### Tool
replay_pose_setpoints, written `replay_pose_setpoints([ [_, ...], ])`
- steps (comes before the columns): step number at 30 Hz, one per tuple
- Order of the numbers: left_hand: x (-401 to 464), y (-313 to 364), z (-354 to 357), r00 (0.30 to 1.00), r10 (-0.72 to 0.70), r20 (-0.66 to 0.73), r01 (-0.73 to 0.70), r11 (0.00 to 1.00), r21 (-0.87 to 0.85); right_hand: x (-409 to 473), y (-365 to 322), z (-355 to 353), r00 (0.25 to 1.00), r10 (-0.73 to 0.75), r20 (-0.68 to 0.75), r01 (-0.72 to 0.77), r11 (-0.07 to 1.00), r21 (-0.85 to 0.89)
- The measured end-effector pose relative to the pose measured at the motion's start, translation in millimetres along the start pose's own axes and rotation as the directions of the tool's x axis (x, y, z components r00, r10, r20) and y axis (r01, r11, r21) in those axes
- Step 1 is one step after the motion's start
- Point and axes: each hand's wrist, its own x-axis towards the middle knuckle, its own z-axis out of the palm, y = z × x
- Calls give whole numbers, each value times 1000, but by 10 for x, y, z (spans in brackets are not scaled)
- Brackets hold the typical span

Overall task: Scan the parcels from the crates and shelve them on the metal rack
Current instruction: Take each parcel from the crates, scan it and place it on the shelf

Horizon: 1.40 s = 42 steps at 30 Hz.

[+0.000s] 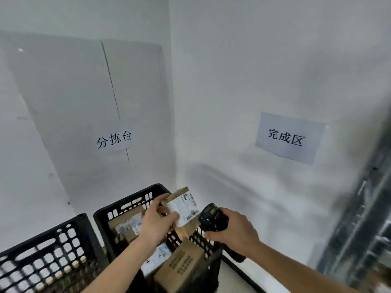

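Note:
My left hand (157, 220) grips a small brown cardboard parcel (183, 208) with a white shipping label, lifted above the right black crate (127, 201). Just to the parcel's right, my right hand (233, 228) holds a black handheld scanner (211, 216) whose head points at the label. Several more labelled cardboard parcels (179, 265) lie inside that crate. At the far right edge a blurred part of the metal rack (364, 218) shows.
A second black crate (53, 250) stands at the lower left. White walls meet in a corner behind the crates, with a paper sign (114, 139) on the left wall and another paper sign (287, 137) on the right wall.

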Motion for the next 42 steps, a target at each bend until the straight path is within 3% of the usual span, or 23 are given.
replay_pose_setpoints([
  [6, -1016, 245, 555, 994, 90, 56, -91, 996, 8, -1295, 360, -791, 990, 117, -75, -124, 987, -99],
  [18, -2616, 962, 1572, 916, 214, 339, -199, 977, -78, -3512, 546, -2008, 927, 274, -257, -335, 912, -235],
  [29, -4018, 1000, 1735, 836, 241, 493, -206, 971, -125, -5524, 483, -2102, 805, 485, -342, -580, 763, -286],
  [42, -5363, 1236, 2204, 727, 281, 627, -205, 960, -192, -6998, 534, -2325, 662, 606, -442, -740, 621, -258],
])
